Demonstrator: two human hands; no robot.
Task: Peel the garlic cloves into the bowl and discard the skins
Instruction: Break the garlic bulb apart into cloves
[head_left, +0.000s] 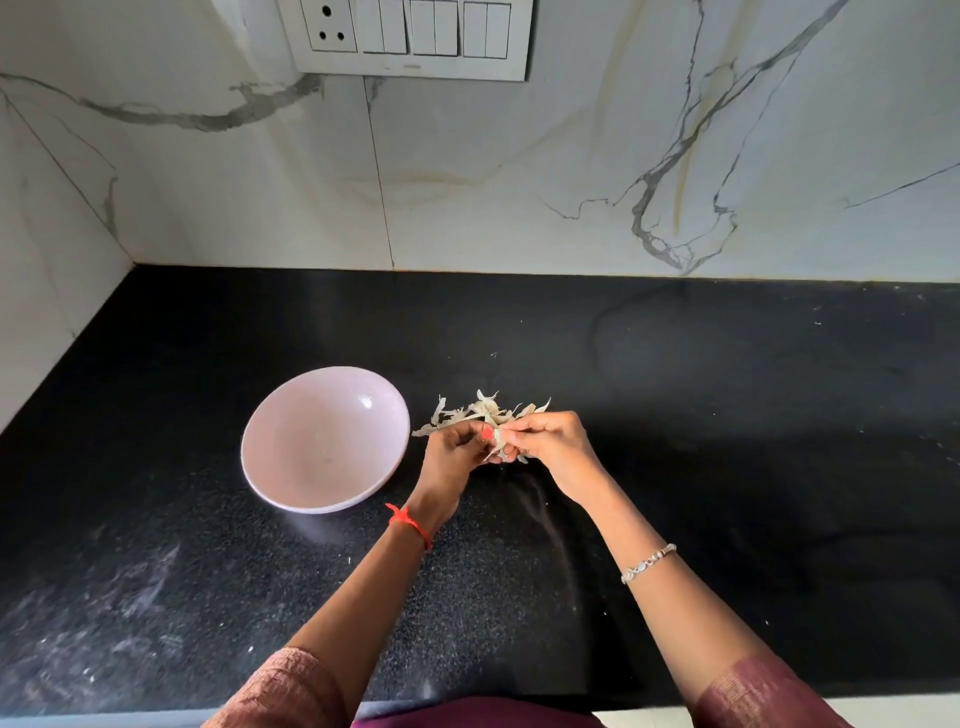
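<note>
1. Centre frame: left hand (457, 448) and right hand (546, 441) both pinch one garlic clove (499, 440), fingers curled.
2. Skins (483, 410) heaped just behind, on the surface (727, 415).
3. Bowl (322, 441) lies left of the clove; the left hand is nearer.

Black counter (727, 415): pink bowl (270, 467), garlic skins (467, 413).

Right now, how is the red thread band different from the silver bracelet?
The red thread band is on the left wrist, the silver bracelet on the right. The red thread band is knotted cord; the silver bracelet is shiny, linked metal. Both circle a wrist.
</note>
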